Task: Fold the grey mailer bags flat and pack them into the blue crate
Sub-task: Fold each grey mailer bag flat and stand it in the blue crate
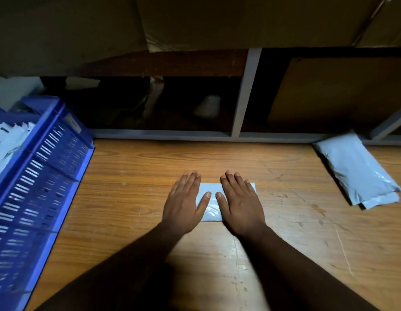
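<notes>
Both palms lie flat with straight fingers, gripping nothing: my left hand (183,203) and right hand (240,205) press side by side on a folded grey mailer bag (209,205), thumbs nearly meeting over its middle. That bag sits on the wooden tabletop (138,176), roughly midway between its left and right sides and nearer the back edge than the front. Only a strip of it shows between and beyond my hands; it looks squared into a small rectangle.

I judge this to be the flattening step, creasing the fold down before packing. Whether another fold is needed I cannot tell, since my hands hide most of it.

At the left edge of the tabletop stands the blue crate (44,167), tilted in this wide view, with pale folded bags (8,140) already inside. Toward the back right corner lies a stack of unfolded mailer bags (356,171), well apart from my hands.

Next, I expect one hand must curl under an edge and pinch the slippery film firmly enough that the fold does not spring open, then carry it left over the crate's wall and lay it among the others.
</notes>
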### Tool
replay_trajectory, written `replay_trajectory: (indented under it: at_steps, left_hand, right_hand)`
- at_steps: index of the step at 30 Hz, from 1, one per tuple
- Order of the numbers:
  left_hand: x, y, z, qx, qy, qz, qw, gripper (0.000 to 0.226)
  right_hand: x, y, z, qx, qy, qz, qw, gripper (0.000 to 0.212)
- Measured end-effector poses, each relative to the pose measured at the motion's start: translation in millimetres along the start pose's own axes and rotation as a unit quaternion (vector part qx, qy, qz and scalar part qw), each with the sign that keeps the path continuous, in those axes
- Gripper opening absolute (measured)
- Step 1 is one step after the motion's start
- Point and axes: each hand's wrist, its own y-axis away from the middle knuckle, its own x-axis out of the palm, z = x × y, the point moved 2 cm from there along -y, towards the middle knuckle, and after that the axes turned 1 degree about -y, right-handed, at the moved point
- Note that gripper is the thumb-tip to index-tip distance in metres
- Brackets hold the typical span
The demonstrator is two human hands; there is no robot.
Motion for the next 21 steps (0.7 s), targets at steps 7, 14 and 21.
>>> replay_trajectory:
  at_steps: [7, 14, 21]
  left_hand:
    - [-10, -13, 3, 0.023, -0.007, 0.037, 0.999, 0.092]
    - [6, -14, 1, 0.022, 0.0, -0.014, 1.0, 0.067]
    - [3, -15, 1, 0.015, 0.015, 0.007, 1.0, 0.071]
  right_hand:
    - [-9, -6, -12, -0.011, 0.035, 0.01, 0.999, 0.065]
    - [0, -10, -14, -0.002, 0.042, 0.001, 0.999, 0.063]
    - [-3, -12, -17, -0.007, 0.028, 0.024, 0.999, 0.066]
